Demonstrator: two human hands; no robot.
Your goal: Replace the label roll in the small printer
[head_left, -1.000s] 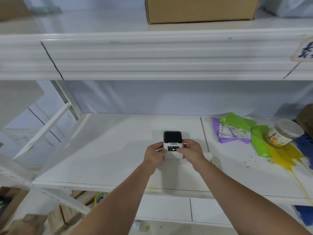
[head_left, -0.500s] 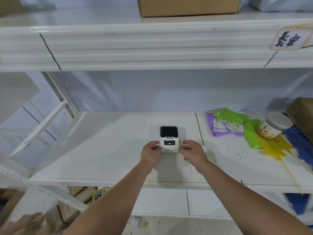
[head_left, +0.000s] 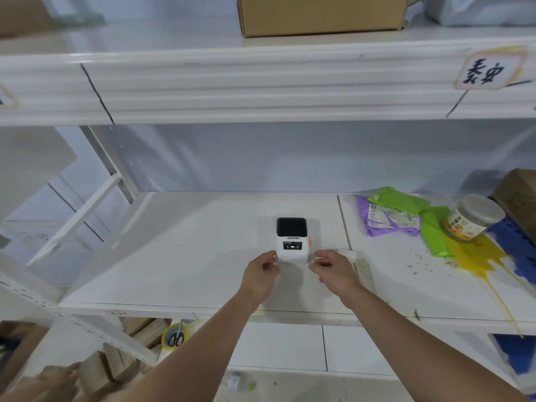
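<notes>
**Hands come off the printer, which now sits alone on the shelf**

I see both hands let go. 1 second ago they were wrapped around the lower half of the small printer (head_left: 291,240); half a second ago they were only at its front corners; now they sit just in front of it, 1 on each side. The left hand (head_left: 260,276) is loosely curled and holds nothing, its fingertips touching or almost touching the printer's lower left corner; I cannot tell which. The right hand (head_left: 333,271) is half spread, fingers relaxed, clear of the body and empty.

The printer stands upright near the middle of the white shelf (head_left: 179,256), dark lid closed on top, a small lit panel on its front face and an orange tab on its right side. I read this as the unit being set down. The lid is shut and I see no loose label roll, so I cannot tell whether the swap is done or yet to start.

The shelf is bare around the printer. Well to the right lie purple and green mailer bags (head_left: 400,216), a clear lidded jar (head_left: 472,217) and a yellow bag (head_left: 475,253), with small paper scraps scattered nearby. A cardboard box (head_left: 319,13) sits on the shelf above, and a tag with 2 handwritten characters (head_left: 488,69) hangs on that shelf's front edge. Below, a yellow tape roll with scissors (head_left: 175,338) is visible.
</notes>
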